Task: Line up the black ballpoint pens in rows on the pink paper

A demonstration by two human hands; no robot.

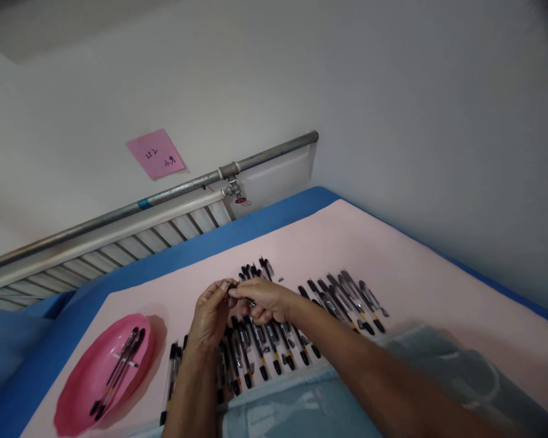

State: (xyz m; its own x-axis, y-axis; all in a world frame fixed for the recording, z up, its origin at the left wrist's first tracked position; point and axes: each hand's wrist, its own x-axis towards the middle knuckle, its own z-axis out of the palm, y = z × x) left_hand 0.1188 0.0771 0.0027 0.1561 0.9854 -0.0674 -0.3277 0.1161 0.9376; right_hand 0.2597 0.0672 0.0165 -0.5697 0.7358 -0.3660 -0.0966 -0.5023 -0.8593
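Observation:
My left hand (212, 319) and my right hand (265, 301) meet above a row of black pens (274, 347) laid side by side on a pink sheet (415, 274). Both hands pinch one black pen (242, 296) between their fingertips, the left at its end, the right along its barrel. More pens (347, 298) lie in a second group to the right of my hands. A pink oval dish (103, 374) at the left holds a few black pens (119, 365).
The pink sheet covers a blue table (173, 258) set against a white wall. A radiator (119, 237) with a metal pipe (187, 182) runs behind it. A pink note (155, 153) is stuck on the wall. Light blue cloth (324, 401) lies at the near edge.

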